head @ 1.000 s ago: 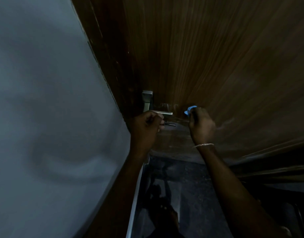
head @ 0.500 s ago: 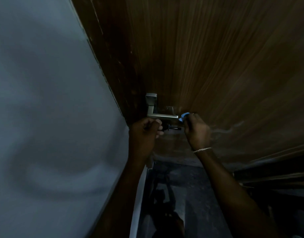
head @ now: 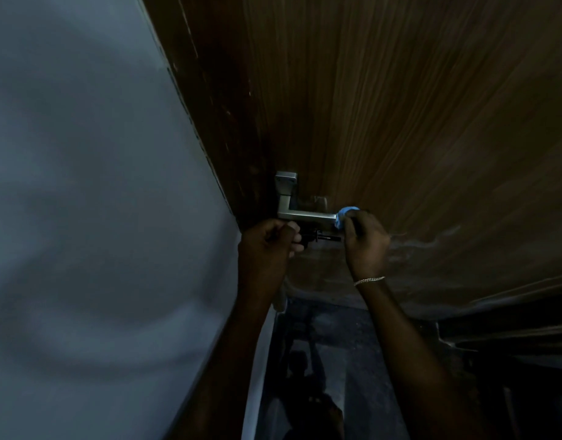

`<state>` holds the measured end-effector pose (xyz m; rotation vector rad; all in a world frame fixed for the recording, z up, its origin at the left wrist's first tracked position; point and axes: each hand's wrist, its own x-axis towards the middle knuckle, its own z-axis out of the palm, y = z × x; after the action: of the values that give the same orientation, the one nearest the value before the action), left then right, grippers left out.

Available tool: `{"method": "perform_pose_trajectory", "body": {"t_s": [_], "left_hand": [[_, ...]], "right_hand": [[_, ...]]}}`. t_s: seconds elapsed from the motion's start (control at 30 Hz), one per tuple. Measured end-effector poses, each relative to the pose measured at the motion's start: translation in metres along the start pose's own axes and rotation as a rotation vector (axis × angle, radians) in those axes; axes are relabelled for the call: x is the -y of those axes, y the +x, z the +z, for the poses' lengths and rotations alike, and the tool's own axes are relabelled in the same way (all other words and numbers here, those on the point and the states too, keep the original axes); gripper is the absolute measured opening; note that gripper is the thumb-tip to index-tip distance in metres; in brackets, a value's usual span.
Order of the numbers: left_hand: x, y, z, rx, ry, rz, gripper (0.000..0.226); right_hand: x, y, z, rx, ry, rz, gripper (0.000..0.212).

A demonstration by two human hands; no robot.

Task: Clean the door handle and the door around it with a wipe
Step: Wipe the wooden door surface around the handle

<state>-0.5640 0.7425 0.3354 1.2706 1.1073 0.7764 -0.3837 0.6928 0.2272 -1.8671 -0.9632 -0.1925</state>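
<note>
The door [head: 400, 106] fills the upper right: brown wood-grain veneer, grain running vertically, with pale smeared streaks on its face to the right of the handle. A darker wooden frame edge [head: 229, 128] borders it on the left, meeting a plain grey wall [head: 82, 185]. Below lies a dark, glossy floor [head: 330, 360].

The door handle [head: 305, 214] sits at the door's left edge, just beside the frame. It is a brushed-metal lever of square section on a square plate; its long axis runs horizontally, free end pointing right. A dark key [head: 327, 238] projects just beneath it.

The left hand [head: 267, 246] is clenched into a fist under the lever's pivot end; what it grips cannot be determined. The right hand [head: 365, 242], with a thin chain bracelet [head: 368, 280] at the wrist, is closed on a crumpled blue wipe [head: 345, 215], pressed against the lever's free end.
</note>
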Motion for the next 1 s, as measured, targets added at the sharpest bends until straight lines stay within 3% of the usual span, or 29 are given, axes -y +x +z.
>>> {"method": "perform_pose_trajectory", "body": {"t_s": [0.1, 0.27, 0.53, 0.83, 1.0], "left_hand": [[0.002, 0.0, 0.002, 0.013, -0.001, -0.005, 0.017], [0.002, 0.002, 0.002, 0.02, 0.011, 0.029, 0.017], [0.003, 0.001, 0.0, 0.03, -0.008, 0.023, 0.016], [0.005, 0.0, -0.001, 0.03, 0.013, 0.036, 0.017], [0.003, 0.001, 0.0, 0.034, -0.013, 0.04, 0.014]], "right_hand": [[0.014, 0.003, 0.015, -0.066, 0.187, 0.086, 0.008], [0.026, -0.007, 0.044, -0.033, 0.346, 0.234, 0.032], [0.042, -0.002, 0.057, -0.174, 0.544, 0.213, 0.014], [0.047, -0.008, 0.063, -0.139, 0.625, 0.169, 0.006], [0.042, -0.019, 0.065, -0.085, 0.662, 0.282, 0.022]]}}
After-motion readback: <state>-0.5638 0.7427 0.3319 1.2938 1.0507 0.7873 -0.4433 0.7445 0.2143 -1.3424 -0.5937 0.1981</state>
